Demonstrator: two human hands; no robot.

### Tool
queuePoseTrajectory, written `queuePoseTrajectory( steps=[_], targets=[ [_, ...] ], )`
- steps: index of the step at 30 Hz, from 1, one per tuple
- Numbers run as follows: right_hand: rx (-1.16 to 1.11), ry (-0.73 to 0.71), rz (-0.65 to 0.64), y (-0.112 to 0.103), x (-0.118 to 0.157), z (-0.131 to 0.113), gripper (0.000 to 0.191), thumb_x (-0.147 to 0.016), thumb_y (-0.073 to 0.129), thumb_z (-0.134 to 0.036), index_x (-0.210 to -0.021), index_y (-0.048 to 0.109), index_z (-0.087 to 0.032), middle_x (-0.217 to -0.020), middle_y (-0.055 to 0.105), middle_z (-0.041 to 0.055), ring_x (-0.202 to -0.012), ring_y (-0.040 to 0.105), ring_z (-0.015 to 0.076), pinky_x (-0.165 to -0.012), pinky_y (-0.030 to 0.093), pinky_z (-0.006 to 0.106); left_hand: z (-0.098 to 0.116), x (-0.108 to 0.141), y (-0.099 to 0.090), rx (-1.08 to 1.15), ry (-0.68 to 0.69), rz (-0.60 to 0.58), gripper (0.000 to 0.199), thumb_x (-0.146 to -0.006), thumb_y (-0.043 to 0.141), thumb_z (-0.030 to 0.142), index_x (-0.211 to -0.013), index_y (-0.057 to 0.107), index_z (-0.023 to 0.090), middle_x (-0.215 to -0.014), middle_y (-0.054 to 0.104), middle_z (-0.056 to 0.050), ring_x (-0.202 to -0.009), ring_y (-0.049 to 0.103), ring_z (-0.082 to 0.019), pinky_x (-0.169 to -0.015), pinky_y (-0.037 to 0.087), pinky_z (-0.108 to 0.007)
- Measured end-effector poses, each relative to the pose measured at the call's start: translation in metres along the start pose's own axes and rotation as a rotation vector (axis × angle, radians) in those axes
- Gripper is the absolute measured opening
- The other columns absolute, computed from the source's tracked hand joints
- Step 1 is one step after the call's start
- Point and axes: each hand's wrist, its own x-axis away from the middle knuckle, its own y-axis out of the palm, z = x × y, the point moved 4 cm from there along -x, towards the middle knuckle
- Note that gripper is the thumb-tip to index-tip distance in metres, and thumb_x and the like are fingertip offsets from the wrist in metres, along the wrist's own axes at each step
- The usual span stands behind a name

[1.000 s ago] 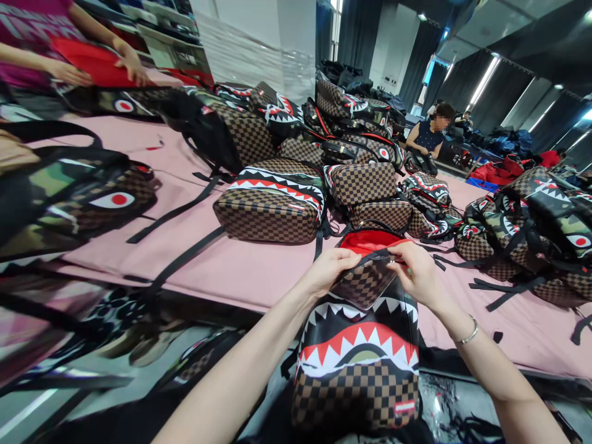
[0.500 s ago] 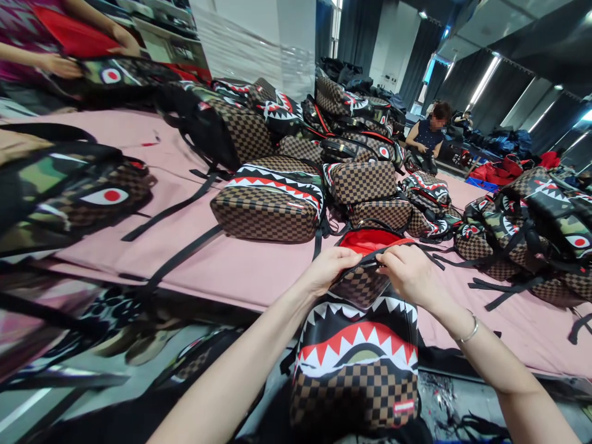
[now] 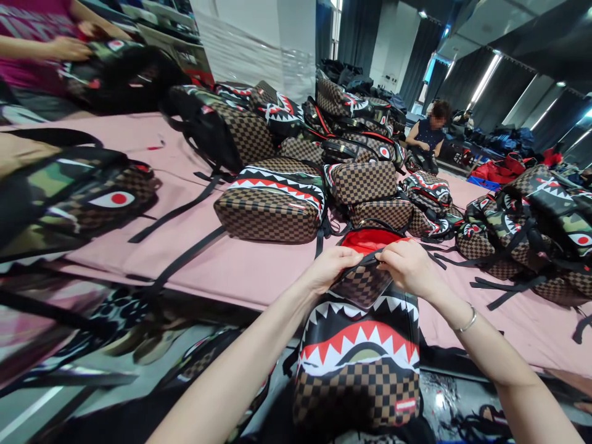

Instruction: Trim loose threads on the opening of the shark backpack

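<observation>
Right in front of me, a brown-and-black checkered backpack (image 3: 358, 370) with a shark-mouth print leans against the table edge. Its top is unzipped and shows a red lining (image 3: 370, 239). My left hand (image 3: 337, 266) pinches the left part of the opening's front edge. Close beside it, my right hand (image 3: 407, 262) pinches the same edge along the black zipper. Whether a zipper pull sits between the right fingers is hidden. The wrist of my right arm carries a silver bangle (image 3: 470, 319).
The pink-covered table (image 3: 194, 259) holds another checkered backpack (image 3: 272, 206) just beyond my hands. Behind it lies a heap of similar bags (image 3: 365, 142), with more bags (image 3: 531, 231) at right. A camouflage backpack (image 3: 83, 197) is at left. Two other people work farther off.
My hands stay on the opening's edge, almost unmoved. At the upper left, a co-worker has shifted a backpack, and its red lining no longer shows. The view has shifted slightly.
</observation>
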Motion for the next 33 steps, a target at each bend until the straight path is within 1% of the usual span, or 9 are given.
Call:
queuePoseTrajectory(
  steps=[4, 8, 12, 16, 20, 24, 27, 29, 33],
  targets=[
    [-0.333, 0.133, 0.074, 0.004, 0.004, 0.009, 0.015, -0.087, 0.049, -0.028, -0.084, 0.058, -0.017, -0.079, 0.062, 0.0046, -0.074, 0.055, 0.0158, -0.068, 0.04, 0.029, 0.0, -0.005, -0.003, -0.019, 0.008, -0.021, 0.029, -0.05, 0.077, 0.034, -0.055, 0.061, 0.01, -0.048, 0.055, 0.001, -0.045, 0.043, -0.006, -0.045, 0.029, -0.018],
    [-0.692, 0.434, 0.24, 0.015, 0.021, 0.022, 0.012, -0.083, 0.051, -0.027, -0.09, 0.057, -0.02, -0.086, 0.062, 0.0032, -0.077, 0.058, 0.0152, -0.07, 0.046, 0.028, 0.002, -0.011, -0.013, -0.02, 0.063, 0.021, 0.032, -0.055, 0.074, 0.04, -0.062, 0.063, 0.01, -0.057, 0.06, -0.002, -0.053, 0.05, -0.01, -0.052, 0.037, -0.022],
    [-0.831, 0.676, 0.345, 0.033, 0.045, 0.037, 0.016, -0.082, 0.051, -0.03, -0.093, 0.056, -0.02, -0.09, 0.061, 0.003, -0.081, 0.058, 0.0158, -0.074, 0.048, 0.029, 0.004, -0.013, -0.02, -0.119, 0.216, 0.077, 0.038, -0.065, 0.066, 0.046, -0.082, 0.063, 0.012, -0.073, 0.063, -0.004, -0.066, 0.055, -0.013, -0.06, 0.042, -0.024],
    [-0.763, 0.787, 0.349, 0.05, 0.051, 0.059, 0.038, -0.074, 0.059, -0.032, -0.109, 0.056, -0.019, -0.099, 0.062, 0.0046, -0.085, 0.058, 0.017, -0.077, 0.047, 0.031, 0.002, -0.006, -0.021, -0.333, 0.477, 0.191, 0.045, -0.051, 0.077, 0.026, -0.091, 0.057, 0.019, -0.085, 0.06, 0.0, -0.081, 0.056, -0.014, -0.076, 0.044, -0.027],
    [-0.568, 0.836, 0.185, 0.067, 0.035, 0.083, 0.03, -0.074, 0.06, -0.031, -0.102, 0.062, -0.021, -0.1, 0.066, 0.0024, -0.081, 0.059, 0.0157, -0.076, 0.046, 0.029, -0.001, -0.001, -0.022, -0.554, 0.629, 0.432, 0.015, -0.069, 0.061, 0.033, -0.073, 0.06, 0.018, -0.075, 0.061, -0.001, -0.075, 0.057, -0.015, -0.076, 0.045, -0.027],
    [-0.448, 0.875, 0.076, 0.073, 0.022, 0.099, 0.014, -0.075, 0.06, -0.034, -0.08, 0.067, -0.023, -0.083, 0.068, -0.0006, -0.076, 0.059, 0.0161, -0.07, 0.043, 0.026, 0.002, -0.006, -0.035, -0.524, 0.595, 0.63, 0.017, -0.072, 0.055, 0.035, -0.071, 0.055, 0.018, -0.067, 0.059, 0.001, -0.068, 0.059, -0.014, -0.068, 0.047, -0.026],
    [-0.406, 0.941, 0.073, 0.069, 0.023, 0.109, 0.021, -0.076, 0.058, -0.038, -0.065, 0.064, -0.021, -0.068, 0.065, -0.0002, -0.069, 0.057, 0.0167, -0.066, 0.039, 0.026, 0.005, -0.011, -0.064, -0.224, 0.544, 0.772, 0.022, -0.075, 0.047, 0.041, -0.073, 0.046, 0.019, -0.053, 0.049, 0.005, -0.056, 0.058, -0.014, -0.059, 0.05, -0.028],
    [-0.4, 0.986, 0.073, 0.066, 0.027, 0.117, 0.027, -0.076, 0.058, -0.039, -0.059, 0.062, -0.019, -0.062, 0.063, -0.0001, -0.066, 0.055, 0.0159, -0.063, 0.038, 0.025, 0.007, -0.011, -0.086, -0.191, 0.524, 0.853, 0.027, -0.077, 0.042, 0.045, -0.072, 0.044, 0.018, -0.052, 0.046, 0.005, -0.056, 0.058, -0.014, -0.061, 0.05, -0.029],
    [-0.437, 1.034, 0.097, 0.066, 0.032, 0.125, 0.03, -0.08, 0.051, -0.036, -0.064, 0.063, -0.014, -0.065, 0.062, 0.0007, -0.065, 0.054, 0.0128, -0.064, 0.037, 0.023, 0.005, -0.001, -0.12, -0.458, 0.461, 0.866, 0.04, -0.06, 0.068, 0.038, -0.088, 0.051, 0.015, -0.089, 0.059, -0.005, -0.079, 0.059, -0.014, -0.073, 0.049, -0.028]
  ],
)
